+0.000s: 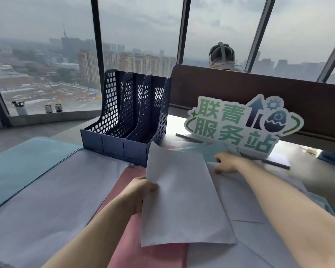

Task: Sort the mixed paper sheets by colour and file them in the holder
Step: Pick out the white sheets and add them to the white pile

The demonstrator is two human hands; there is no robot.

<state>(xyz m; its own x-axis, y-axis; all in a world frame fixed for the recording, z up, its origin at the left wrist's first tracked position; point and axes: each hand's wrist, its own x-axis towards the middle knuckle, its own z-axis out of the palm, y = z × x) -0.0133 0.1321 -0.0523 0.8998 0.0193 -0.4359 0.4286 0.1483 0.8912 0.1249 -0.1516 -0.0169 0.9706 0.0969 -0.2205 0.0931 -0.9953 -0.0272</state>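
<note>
Pinching a white sheet [184,200], left hand [137,194]; right hand [227,163] beyond it.

A dark blue perforated plastic file holder [124,120] with three upright compartments stands at the far edge of the desk, and no sheets show inside it. In front of it lie loose paper sheets: a pale blue-green sheet [21,167] at far left, a wide white sheet [52,200] beside it, and pink sheets [143,254] in the middle. One white sheet [184,200] — lifted and slightly curled — sits above the pink. More white sheets [246,202] spread to the right, over what seems a blue-green one [213,153] — partly hidden.
</note>
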